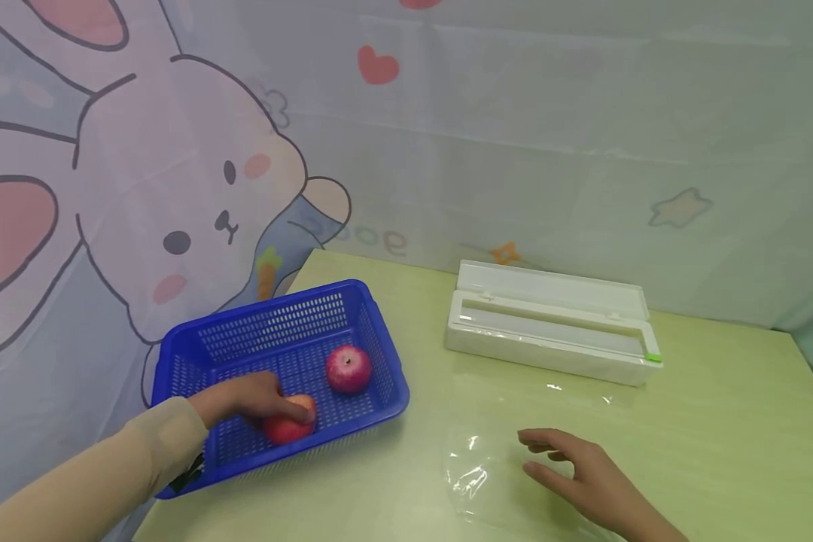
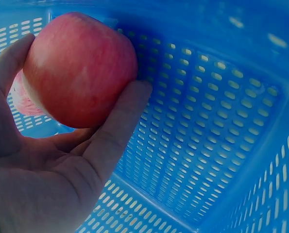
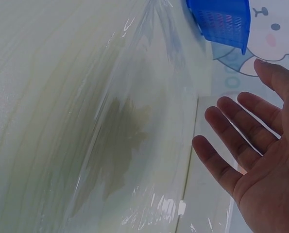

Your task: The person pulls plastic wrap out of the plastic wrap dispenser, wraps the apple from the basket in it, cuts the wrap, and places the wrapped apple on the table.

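Inside the blue basket (image 1: pixel 400 391), my left hand (image 1: pixel 260 395) grips a red apple (image 1: pixel 290 429) with fingers and thumb round its sides. The left wrist view shows the same apple (image 2: pixel 83 70) between thumb and fingers, above the slotted basket wall. A second apple (image 1: pixel 348 369) sits to its right on the basket floor. My right hand (image 1: pixel 586 478) hovers over a sheet of clear plastic film (image 1: pixel 470 478) on the table, fingers loosely spread and holding nothing. In the right wrist view, the film (image 3: pixel 120 145) lies wrinkled beside the fingers.
A white cling film dispenser box (image 1: pixel 549 354) stands at the back right with its lid (image 1: pixel 549 286) raised and a green slider (image 1: pixel 653 357) at its right end. Behind the yellow-green table (image 1: pixel 725 421) hangs a curtain printed with a rabbit (image 1: pixel 196 188).
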The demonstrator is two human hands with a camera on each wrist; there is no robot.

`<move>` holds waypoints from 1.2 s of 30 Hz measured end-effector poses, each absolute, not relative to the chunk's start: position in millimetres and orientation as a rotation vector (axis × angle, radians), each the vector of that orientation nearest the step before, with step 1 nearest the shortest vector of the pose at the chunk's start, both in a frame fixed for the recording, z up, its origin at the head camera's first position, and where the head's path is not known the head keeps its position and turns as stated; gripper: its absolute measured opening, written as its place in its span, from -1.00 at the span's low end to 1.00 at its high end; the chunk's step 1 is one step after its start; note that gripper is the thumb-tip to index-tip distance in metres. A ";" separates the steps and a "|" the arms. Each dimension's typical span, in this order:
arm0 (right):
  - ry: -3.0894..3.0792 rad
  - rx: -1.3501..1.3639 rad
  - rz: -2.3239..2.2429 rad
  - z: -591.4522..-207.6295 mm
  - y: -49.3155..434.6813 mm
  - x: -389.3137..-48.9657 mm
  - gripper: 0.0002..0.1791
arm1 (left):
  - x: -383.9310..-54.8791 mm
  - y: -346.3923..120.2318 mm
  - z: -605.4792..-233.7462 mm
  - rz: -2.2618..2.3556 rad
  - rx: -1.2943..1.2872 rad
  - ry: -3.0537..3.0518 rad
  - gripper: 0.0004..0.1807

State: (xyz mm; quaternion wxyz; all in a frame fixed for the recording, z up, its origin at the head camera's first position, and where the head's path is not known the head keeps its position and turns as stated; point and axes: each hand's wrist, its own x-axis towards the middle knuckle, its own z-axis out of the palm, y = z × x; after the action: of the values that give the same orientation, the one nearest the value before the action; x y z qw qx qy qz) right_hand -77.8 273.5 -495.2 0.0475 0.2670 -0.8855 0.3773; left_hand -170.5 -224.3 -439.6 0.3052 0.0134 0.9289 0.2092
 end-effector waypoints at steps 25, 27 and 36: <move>-2.696 0.794 1.254 -487.8 267.5 -80.5 -0.61 | -207.5 -191.9 -344.6 0.655 0.331 2.589 -0.34; -2.686 0.804 1.276 -486.7 265.5 -81.3 -0.60 | -211.7 -181.1 -333.3 0.644 0.392 2.625 -0.37; -2.608 0.851 1.354 -478.2 253.9 -89.5 -0.46 | -213.7 -121.5 -307.4 0.685 0.528 2.664 -0.28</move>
State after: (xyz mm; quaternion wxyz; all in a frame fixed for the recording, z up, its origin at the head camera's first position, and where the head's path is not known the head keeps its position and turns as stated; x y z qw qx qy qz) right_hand -89.5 253.9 -478.2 0.0412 0.2778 -0.8518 0.4422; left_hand -213.7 -121.5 -307.4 0.1695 0.1859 0.9374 0.2409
